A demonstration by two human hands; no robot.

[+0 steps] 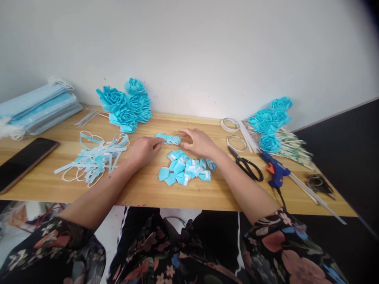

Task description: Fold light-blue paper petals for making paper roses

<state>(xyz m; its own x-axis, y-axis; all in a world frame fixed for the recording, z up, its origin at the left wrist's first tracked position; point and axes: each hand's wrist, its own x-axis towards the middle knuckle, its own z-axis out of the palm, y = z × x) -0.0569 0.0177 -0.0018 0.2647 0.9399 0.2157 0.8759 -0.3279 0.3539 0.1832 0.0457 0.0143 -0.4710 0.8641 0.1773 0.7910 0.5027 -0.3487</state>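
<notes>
A short row of overlapping folded blue petals lies on the wooden table between my hands. My left hand pinches the row's left end between thumb and fingers. At the other end, my right hand is open, its thumb and fingers apart around the row's right end; whether it touches the petals I cannot tell. Just in front of both hands is a loose pile of folded blue petals, several with white tape strips on them.
Left: a phone, stacked face masks, a heap of cut mask strips and blue flowers. Right: tape rolls, scissors, a blue glue gun, glue sticks and more blue flowers. A wall stands behind.
</notes>
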